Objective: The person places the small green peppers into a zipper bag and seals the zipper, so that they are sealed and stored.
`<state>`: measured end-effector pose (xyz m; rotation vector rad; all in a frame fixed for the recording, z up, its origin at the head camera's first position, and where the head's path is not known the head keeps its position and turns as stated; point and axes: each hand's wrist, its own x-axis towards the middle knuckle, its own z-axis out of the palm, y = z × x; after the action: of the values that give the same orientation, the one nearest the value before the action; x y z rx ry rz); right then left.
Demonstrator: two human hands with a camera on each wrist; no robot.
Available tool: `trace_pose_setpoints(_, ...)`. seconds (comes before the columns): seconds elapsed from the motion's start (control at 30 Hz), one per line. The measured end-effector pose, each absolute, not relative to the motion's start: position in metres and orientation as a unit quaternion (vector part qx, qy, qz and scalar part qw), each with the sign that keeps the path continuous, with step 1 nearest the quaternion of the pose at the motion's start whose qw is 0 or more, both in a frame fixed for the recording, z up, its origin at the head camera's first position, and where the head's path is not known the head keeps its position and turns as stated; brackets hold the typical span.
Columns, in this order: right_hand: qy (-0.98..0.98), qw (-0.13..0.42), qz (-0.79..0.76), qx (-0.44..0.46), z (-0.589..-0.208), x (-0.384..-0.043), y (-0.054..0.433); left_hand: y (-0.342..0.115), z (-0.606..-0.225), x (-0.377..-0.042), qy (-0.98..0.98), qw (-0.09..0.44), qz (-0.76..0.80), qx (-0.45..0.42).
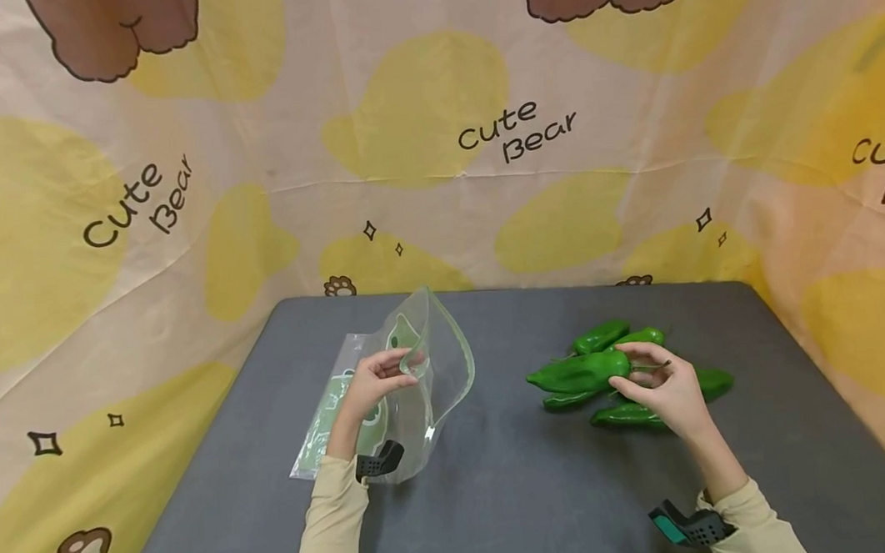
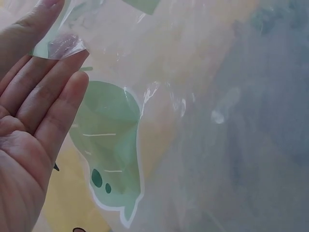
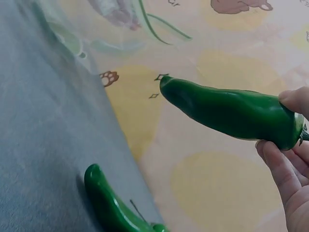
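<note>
Pinching a clear, green-edged plastic bag [image 1: 450, 368] at its rim with left hand [image 1: 373, 384]; holding a long, glossy green pepper [image 1: 578, 373] near its stem with right hand [image 1: 669, 388], above more green peppers [image 1: 602, 336] on grey tabletop [image 1: 514, 490].

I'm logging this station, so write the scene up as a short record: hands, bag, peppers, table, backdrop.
left hand: pinches the edge of the clear bag
right hand: holds one green pepper near its stem end
bag: upright, mouth spread, pale green rim
other peppers: green, lying in a loose group on the table
flat printed plastic: on the table, left of the open bag
table: dark gray
backdrop: cloth with yellow patches and "Cute Bear" lettering
</note>
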<state>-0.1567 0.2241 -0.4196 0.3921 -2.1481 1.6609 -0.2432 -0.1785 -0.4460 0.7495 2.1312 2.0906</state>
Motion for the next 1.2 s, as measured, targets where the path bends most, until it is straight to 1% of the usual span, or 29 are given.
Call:
trace_pose_setpoints(0.1, -0.758, 0.196, 0.608, 0.128, -0.417, -0.158, 0.219, -0.179, -0.444, -0.243, 0.7, 0.034, 0.672, 0.238)
trace_pose_setpoints(0.27, -0.737, 0.202, 0.631, 0.138, -0.413, -0.161, 0.21, -0.182, -0.443, -0.243, 0.701, 0.036, 0.67, 0.24)
trace_pose_setpoints(0.47, -0.725, 0.184, 0.647, 0.151, -0.408, -0.167, 0.201, -0.184, -0.441, -0.242, 0.714, 0.032, 0.663, 0.224)
trace_pose_setpoints(0.63, -0.713, 0.175, 0.659, 0.161, -0.401, -0.171, 0.195, -0.184, -0.441, -0.243, 0.711, 0.032, 0.661, 0.238)
trace_pose_setpoints(0.93, -0.714, 0.185, 0.648, 0.192, -0.388, -0.181, 0.183, -0.179, -0.445, -0.246, 0.695, 0.024, 0.664, 0.275)
trace_pose_setpoints(1.2, -0.713, 0.193, 0.647, 0.187, -0.382, -0.188, 0.173, -0.175, -0.444, -0.246, 0.707, 0.02, 0.659, 0.257)
